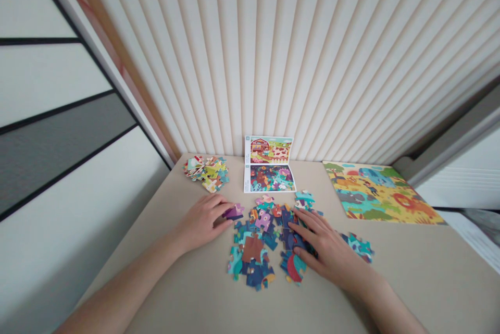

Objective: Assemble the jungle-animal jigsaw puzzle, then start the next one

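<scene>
The left hand (205, 222) meets a purple piece (235, 212) — pinched or merely touched, I cannot tell; the right hand (327, 247), fingers spread, partly hides dark puzzle pieces (287, 219) on the table (191, 292).

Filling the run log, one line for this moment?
left hand: at purple puzzle piece | right hand: spread over dark puzzle pieces | booklet: open

Puzzle pieces (253, 248) lie on table (187, 292) before booklet (269, 178); another pile (211, 170) sits left of booklet, picture sheet (375, 196) right.
</scene>
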A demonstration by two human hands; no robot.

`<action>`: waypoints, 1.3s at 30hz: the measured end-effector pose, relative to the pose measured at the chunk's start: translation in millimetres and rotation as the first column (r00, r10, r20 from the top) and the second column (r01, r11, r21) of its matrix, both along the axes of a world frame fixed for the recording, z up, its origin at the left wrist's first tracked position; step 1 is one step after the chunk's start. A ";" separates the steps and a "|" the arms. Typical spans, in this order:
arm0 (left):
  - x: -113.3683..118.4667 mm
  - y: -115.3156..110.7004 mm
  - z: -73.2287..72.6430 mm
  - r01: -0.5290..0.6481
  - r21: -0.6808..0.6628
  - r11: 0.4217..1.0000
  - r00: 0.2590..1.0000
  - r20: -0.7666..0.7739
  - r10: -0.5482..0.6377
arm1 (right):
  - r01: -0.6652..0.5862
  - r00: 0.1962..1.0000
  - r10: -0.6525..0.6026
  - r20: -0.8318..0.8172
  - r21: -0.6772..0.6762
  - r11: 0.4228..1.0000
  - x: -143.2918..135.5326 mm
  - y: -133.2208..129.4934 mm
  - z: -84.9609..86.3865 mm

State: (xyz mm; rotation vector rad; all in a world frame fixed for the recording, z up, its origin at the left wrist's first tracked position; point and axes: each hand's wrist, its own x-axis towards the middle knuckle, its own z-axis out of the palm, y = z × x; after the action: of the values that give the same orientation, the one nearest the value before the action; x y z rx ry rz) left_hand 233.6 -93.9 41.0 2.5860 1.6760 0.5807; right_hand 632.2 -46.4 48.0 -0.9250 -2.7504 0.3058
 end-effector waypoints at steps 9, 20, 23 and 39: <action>0.8 3.4 -7.2 -0.009 0.055 0.998 1.000 0.023 0.008 | -0.001 1.000 0.001 0.007 0.009 1.000 -0.2 0.1 -1.4; -0.8 5.5 -11.6 0.003 0.072 0.997 1.000 0.021 -0.004 | -0.001 0.999 0.001 0.036 0.011 1.000 -0.2 1.2 -2.2; -0.5 5.7 -12.5 0.002 0.063 0.998 1.000 0.019 -0.003 | -0.003 1.000 0.002 0.021 0.008 1.000 -0.2 1.0 -2.5; 3.6 4.1 -8.1 0.005 0.062 0.998 1.000 0.029 -0.007 | 0.000 1.000 0.000 0.015 0.007 1.000 0.2 1.2 -3.2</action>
State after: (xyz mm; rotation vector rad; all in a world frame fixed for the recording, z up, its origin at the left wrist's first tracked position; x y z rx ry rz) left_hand 237.1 -89.7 32.9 2.6096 1.6671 0.6776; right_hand 632.4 -45.2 44.8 -0.9290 -2.7631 0.2910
